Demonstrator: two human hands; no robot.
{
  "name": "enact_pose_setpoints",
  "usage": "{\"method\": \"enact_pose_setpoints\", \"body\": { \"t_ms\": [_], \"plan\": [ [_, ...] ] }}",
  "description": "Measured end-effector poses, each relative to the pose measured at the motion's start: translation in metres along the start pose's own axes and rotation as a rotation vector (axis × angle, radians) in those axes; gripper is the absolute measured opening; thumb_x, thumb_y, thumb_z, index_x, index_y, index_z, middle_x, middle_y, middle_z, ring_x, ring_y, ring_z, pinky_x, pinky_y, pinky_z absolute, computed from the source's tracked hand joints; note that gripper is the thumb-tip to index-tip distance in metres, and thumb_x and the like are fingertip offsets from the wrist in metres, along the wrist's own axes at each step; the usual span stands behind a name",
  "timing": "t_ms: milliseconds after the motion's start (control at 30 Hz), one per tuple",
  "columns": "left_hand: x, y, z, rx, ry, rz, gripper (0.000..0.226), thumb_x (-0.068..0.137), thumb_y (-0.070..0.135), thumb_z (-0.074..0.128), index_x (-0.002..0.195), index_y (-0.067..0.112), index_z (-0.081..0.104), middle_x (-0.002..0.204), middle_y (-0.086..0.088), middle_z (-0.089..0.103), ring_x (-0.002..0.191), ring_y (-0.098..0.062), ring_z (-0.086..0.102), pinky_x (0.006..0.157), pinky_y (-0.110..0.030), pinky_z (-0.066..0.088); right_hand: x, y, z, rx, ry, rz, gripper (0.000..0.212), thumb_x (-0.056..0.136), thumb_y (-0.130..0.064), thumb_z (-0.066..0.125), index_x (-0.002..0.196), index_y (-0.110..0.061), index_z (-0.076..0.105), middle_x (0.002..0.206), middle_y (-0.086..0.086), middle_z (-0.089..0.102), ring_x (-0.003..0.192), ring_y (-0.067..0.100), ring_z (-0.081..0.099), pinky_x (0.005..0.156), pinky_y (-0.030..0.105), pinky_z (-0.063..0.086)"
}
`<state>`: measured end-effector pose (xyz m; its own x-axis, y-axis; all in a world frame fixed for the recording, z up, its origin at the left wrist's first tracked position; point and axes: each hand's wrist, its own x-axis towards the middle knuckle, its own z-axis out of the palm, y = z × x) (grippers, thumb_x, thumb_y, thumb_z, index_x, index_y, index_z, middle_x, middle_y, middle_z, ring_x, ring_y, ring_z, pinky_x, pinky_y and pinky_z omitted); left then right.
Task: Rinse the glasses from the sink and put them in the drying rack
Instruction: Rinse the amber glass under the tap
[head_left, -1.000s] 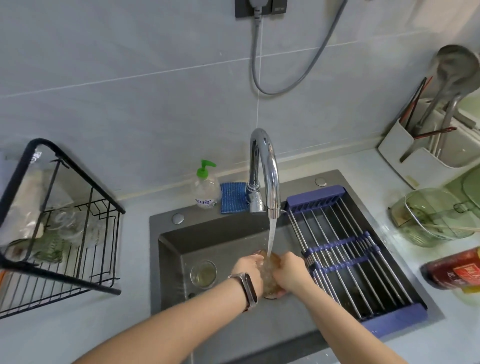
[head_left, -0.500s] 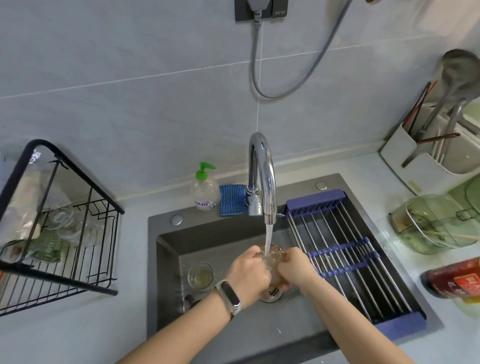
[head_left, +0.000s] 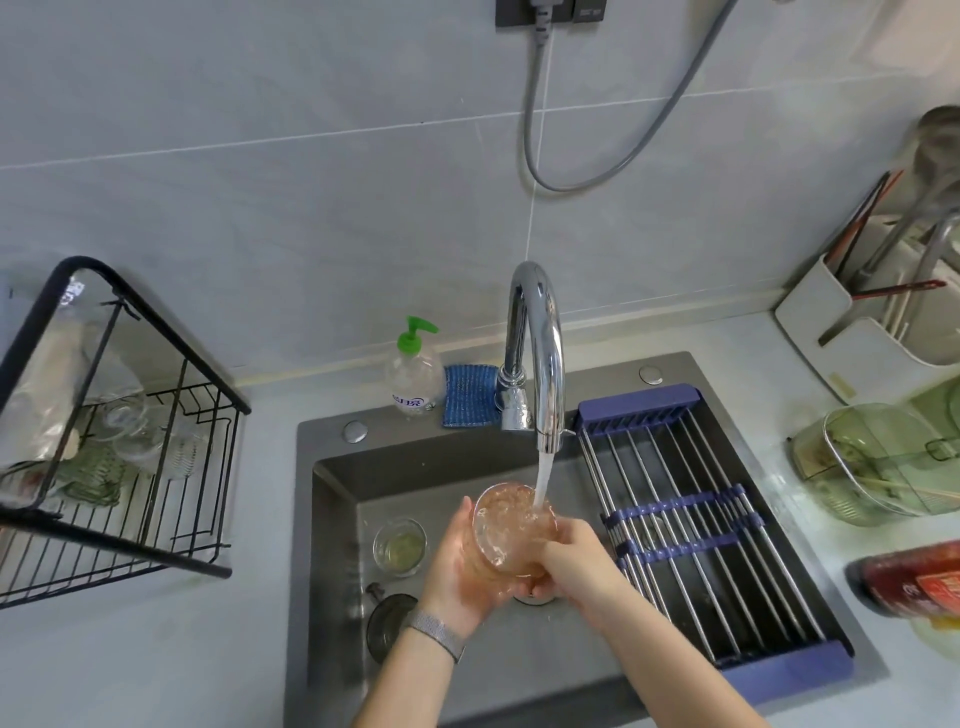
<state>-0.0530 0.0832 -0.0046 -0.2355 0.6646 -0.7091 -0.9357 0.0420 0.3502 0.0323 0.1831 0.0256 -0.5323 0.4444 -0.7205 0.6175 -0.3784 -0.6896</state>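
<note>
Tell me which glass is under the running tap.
The pinkish glass held by both hands; the small clear glass stands apart on the sink floor.

Left hand (head_left: 457, 566): at 7 o'clock, palm up, fingers curled, cupping.
Right hand (head_left: 574, 558): at 5 o'clock, fingers curled, gripping.

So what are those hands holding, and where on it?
A glass under the tap: left hand cups its side and base, right hand grips the opposite side.

Light: bright, even and soft.
Glare: highlights ran along the chrome faucet (head_left: 537, 353).
Shadows: faint.
Distortion: wide-angle bending at the edges.
Focus: far-right items slightly soft.
</note>
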Motion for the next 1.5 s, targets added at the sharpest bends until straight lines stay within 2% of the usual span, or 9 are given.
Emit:
{"method": "enact_pose_setpoints", "body": {
  "t_ms": [200, 333, 400, 533, 633, 800, 1033, 1267, 1500],
  "plan": [
    [0.008, 0.012, -0.002, -0.024, -0.042, -0.058, 0.063, 0.087, 0.054, 0.054, 0.116, 0.001, 0.07, 0.117, -0.021, 0.068, 0.097, -0.033, 0.07, 0.082, -0.043, 0.059, -0.002, 0.014, -0.009, -0.617, 0.46, -0.932, 0.02, 0.087, -0.035, 0.06, 0.1, -0.021, 0.055, 0.091, -0.012, 0.054, 0.09, 0.01, 0.044, 0.074, 0.02, 0.041],
    [0.009, 0.016, -0.002, 0.061, -0.023, -0.078, 0.062, 0.077, 0.053, 0.067, 0.115, 0.004, 0.07, 0.106, -0.016, 0.069, 0.09, -0.028, 0.066, 0.085, -0.042, 0.052, 0.008, 0.004, -0.037, -1.186, -0.175, -1.288, 0.034, 0.089, -0.046, 0.062, 0.091, -0.013, 0.061, 0.078, -0.002, 0.063, 0.077, 0.016, 0.056, 0.09, 0.031, 0.049],
    [0.006, 0.015, 0.004, 0.124, -0.052, -0.062, 0.046, 0.079, 0.044, 0.072, 0.101, 0.004, 0.077, 0.096, -0.014, 0.073, 0.08, -0.027, 0.07, 0.078, -0.043, 0.057, 0.019, -0.013, -0.046, -1.514, -0.385, -1.205, 0.033, 0.083, -0.041, 0.069, 0.081, -0.009, 0.065, 0.07, 0.002, 0.065, 0.066, 0.021, 0.06, 0.072, 0.027, 0.049],
    [0.004, 0.019, 0.009, 0.132, -0.024, -0.028, 0.047, 0.078, 0.043, 0.068, 0.107, 0.007, 0.074, 0.104, -0.016, 0.073, 0.091, -0.031, 0.069, 0.091, -0.05, 0.054, 0.027, -0.041, -0.037, -1.923, -0.464, -1.148, 0.022, 0.092, -0.015, 0.052, 0.097, -0.002, 0.069, 0.099, 0.013, 0.068, 0.095, 0.031, 0.064, 0.087, 0.041, 0.052],
    [0.006, 0.026, 0.006, 0.049, -0.046, -0.042, 0.055, 0.088, 0.051, 0.053, 0.109, 0.005, 0.075, 0.115, -0.02, 0.068, 0.095, -0.032, 0.067, 0.098, -0.05, 0.046, 0.023, -0.05, -0.032, -1.866, -0.458, -1.096, 0.019, 0.087, 0.0, 0.057, 0.106, -0.002, 0.063, 0.098, 0.013, 0.068, 0.088, 0.031, 0.065, 0.075, 0.042, 0.056],
    [0.002, 0.026, 0.009, 0.089, -0.146, -0.047, 0.055, 0.09, 0.048, 0.045, 0.091, 0.004, 0.078, 0.093, -0.017, 0.074, 0.078, -0.027, 0.072, 0.075, -0.039, 0.058, 0.025, -0.033, -0.053, -1.363, -0.34, -1.55, 0.033, 0.066, 0.005, 0.077, 0.089, -0.01, 0.06, 0.07, 0.003, 0.063, 0.061, 0.023, 0.06, 0.046, 0.03, 0.053],
    [0.006, 0.007, 0.01, 0.158, -0.088, -0.059, 0.063, 0.084, 0.053, 0.062, 0.126, 0.006, 0.064, 0.108, -0.015, 0.067, 0.088, -0.03, 0.065, 0.082, -0.045, 0.052, 0.016, -0.025, -0.046, -1.525, -0.332, -1.32, 0.035, 0.093, -0.048, 0.055, 0.1, -0.018, 0.071, 0.092, -0.002, 0.071, 0.086, 0.015, 0.067, 0.083, 0.025, 0.052],
    [0.003, 0.009, 0.01, 0.147, -0.127, 0.124, 0.061, 0.091, 0.047, 0.046, 0.121, -0.003, 0.066, 0.116, -0.024, 0.066, 0.095, -0.031, 0.068, 0.078, -0.039, 0.056, 0.008, -0.003, -0.021, -1.314, 0.004, -1.163, 0.041, 0.047, -0.048, 0.092, 0.068, -0.021, 0.07, 0.055, -0.007, 0.062, 0.045, 0.013, 0.061, 0.037, 0.019, 0.042],
    [0.007, 0.002, 0.01, -0.082, -0.063, 0.232, 0.038, 0.086, 0.04, 0.05, 0.093, 0.007, 0.067, 0.086, -0.015, 0.07, 0.078, -0.026, 0.069, 0.069, -0.033, 0.057, 0.006, 0.002, -0.016, -1.046, -0.017, -1.324, 0.012, 0.075, -0.003, 0.066, 0.08, -0.013, 0.072, 0.08, 0.0, 0.069, 0.084, 0.014, 0.062, 0.077, 0.025, 0.054]
  ]
}}
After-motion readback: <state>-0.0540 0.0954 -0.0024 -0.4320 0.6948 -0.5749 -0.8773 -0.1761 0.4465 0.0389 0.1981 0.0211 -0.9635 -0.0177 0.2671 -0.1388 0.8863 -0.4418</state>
